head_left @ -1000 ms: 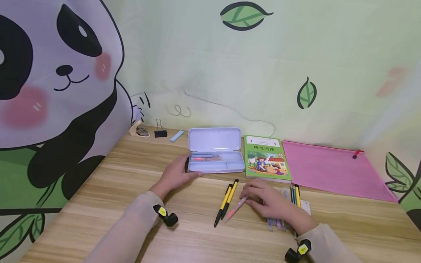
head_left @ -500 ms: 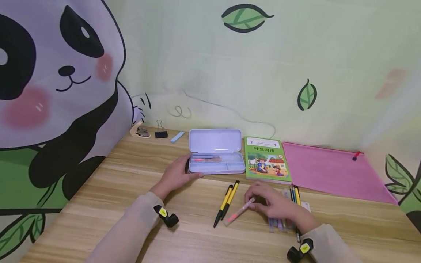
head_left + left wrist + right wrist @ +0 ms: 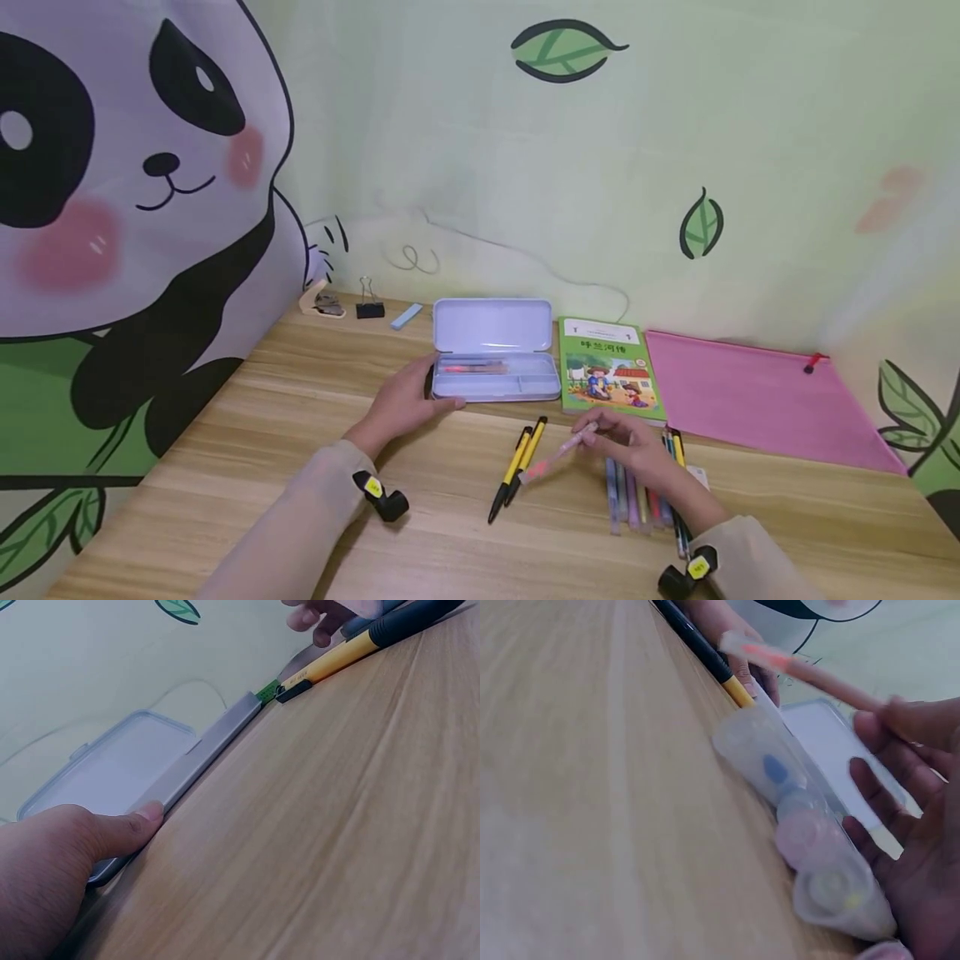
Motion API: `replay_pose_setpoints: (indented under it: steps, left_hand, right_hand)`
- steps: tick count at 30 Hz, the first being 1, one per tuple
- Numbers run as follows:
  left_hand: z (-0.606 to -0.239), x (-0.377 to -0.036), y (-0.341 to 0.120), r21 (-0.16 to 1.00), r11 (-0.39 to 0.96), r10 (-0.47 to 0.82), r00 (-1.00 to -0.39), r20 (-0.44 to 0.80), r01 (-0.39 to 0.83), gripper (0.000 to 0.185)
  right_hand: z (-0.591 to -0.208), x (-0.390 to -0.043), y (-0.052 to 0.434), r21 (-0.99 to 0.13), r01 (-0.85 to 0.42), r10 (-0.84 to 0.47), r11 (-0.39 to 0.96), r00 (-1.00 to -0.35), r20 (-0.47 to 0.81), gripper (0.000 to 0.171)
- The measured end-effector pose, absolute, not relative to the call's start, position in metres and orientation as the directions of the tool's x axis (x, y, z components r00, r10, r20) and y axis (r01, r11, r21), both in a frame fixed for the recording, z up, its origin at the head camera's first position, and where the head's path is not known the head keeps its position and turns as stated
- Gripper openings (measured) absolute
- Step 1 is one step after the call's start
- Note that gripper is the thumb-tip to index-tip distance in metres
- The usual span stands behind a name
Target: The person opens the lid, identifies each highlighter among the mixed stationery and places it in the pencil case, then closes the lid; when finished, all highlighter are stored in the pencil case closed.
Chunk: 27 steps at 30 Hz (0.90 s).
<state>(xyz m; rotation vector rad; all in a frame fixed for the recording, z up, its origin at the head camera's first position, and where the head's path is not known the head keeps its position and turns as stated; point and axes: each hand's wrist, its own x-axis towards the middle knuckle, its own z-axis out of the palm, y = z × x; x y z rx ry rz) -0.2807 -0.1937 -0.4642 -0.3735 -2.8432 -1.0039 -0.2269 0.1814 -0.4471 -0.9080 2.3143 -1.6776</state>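
Note:
In the head view my left hand (image 3: 405, 402) grips the left end of an open lilac pencil case (image 3: 480, 396), thumb along its front edge. The left wrist view shows that thumb (image 3: 124, 831) on the case's rim; the other fingers are hidden. My right hand (image 3: 626, 446) pinches a clear pen with an orange-pink tip section (image 3: 810, 673) between thumb and forefinger, raised and tilted over the table. Its remaining fingers are spread loosely. Inside the case's back compartment lie similar slim pens (image 3: 474, 367). Below my right hand is a row of several clear-capped pens (image 3: 633, 504).
Two yellow-and-black pens (image 3: 513, 471) lie left of my right hand. Behind stand a green book (image 3: 607, 367) and a pink zip pouch (image 3: 765, 400). A stapler (image 3: 322, 302), a black binder clip (image 3: 370, 310) and a blue eraser-like bar (image 3: 406, 316) sit at the back left.
My right hand has lifted the orange-pink pen off the table and drawn it slightly right, uncovering more of the pen row. My left hand stays on the pencil case.

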Motion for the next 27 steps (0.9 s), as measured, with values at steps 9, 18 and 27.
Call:
replay_pose_setpoints:
  steps: [9,18,27]
  left_hand:
    - [-0.466,-0.282,-0.194,0.611,0.746,0.196,-0.964,0.178,0.264,0.093]
    - [-0.473,-0.283,-0.194,0.614,0.742,0.194,-0.963,0.189,0.27,0.094]
    - [-0.471,-0.284,-0.196,0.603,0.753,0.186,-0.965,0.187,0.262,0.094]
  right_hand:
    - [-0.42,-0.238,0.15,-0.939,-0.319,-0.286,0.128,-0.918,0.273,0.036]
    - [-0.414,-0.285,0.05,-0.984,-0.176,0.024,-0.014,-0.984,0.175,0.029]
    - [-0.448,-0.292,0.006,-0.881,-0.311,0.12,0.357,-0.92,0.374,0.02]
